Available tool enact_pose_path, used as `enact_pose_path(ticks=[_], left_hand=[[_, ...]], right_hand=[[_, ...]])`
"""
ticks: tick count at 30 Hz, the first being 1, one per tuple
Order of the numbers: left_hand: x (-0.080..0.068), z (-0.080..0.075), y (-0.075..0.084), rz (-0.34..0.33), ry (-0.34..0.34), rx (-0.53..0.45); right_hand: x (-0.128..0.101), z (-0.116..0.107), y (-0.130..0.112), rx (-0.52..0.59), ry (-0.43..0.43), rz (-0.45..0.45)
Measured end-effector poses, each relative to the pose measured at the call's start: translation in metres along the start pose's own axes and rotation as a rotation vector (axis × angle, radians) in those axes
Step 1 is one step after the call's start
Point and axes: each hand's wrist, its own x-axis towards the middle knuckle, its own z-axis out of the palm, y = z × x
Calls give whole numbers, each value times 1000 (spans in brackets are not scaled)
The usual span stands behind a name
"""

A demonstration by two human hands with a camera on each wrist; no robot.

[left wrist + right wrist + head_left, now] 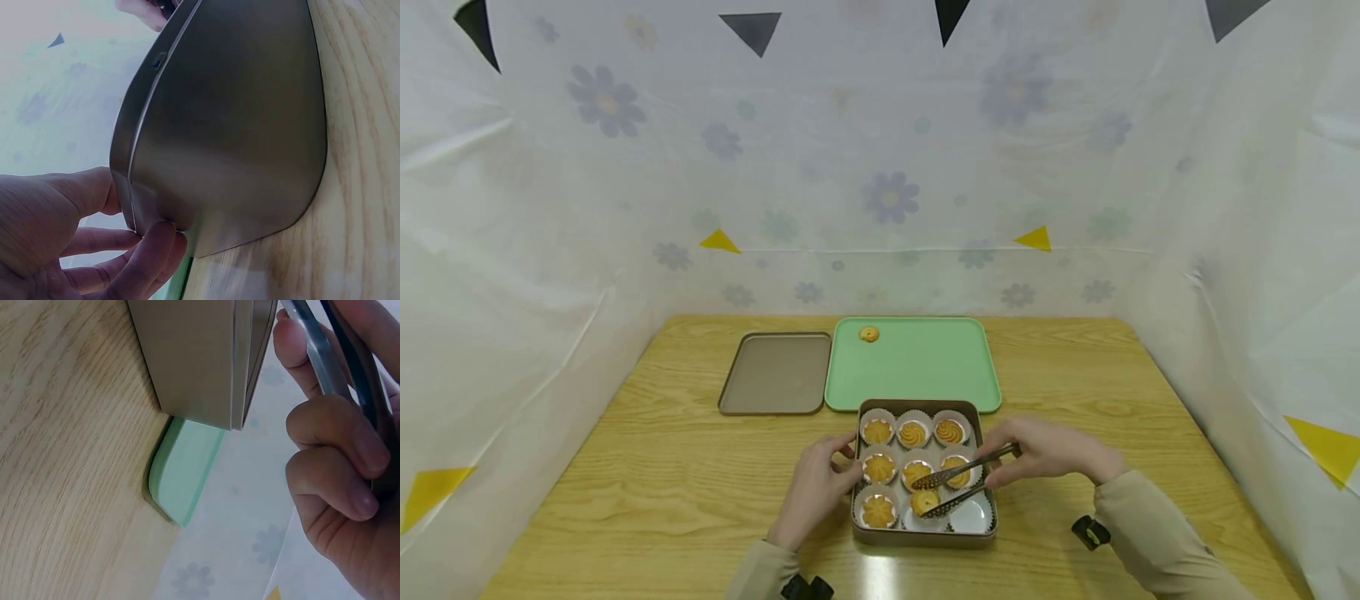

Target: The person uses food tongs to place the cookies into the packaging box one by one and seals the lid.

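Observation:
A brown metal tin holds several golden piped cookies in white paper cups. My left hand grips the tin's left side; in the left wrist view the thumb is at the rim and the fingertips touch the outer wall. My right hand holds dark metal tongs from the tin's right side, fingers curled round the handles in the right wrist view. The tong tips stand on either side of a round cookie over the front middle cup. At front right, a white cup shows its bottom.
Behind the tin lies a green tray with one round cookie near its back left corner. A flat brown tray lies left of it. Floral white sheeting surrounds the wooden table.

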Motion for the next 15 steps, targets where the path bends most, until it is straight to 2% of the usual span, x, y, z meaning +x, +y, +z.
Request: enact_pose_path(ticks=[15], left_hand=[[0, 0, 0, 3, 3, -1]], right_hand=[[3, 3, -6, -4, -22, 68]])
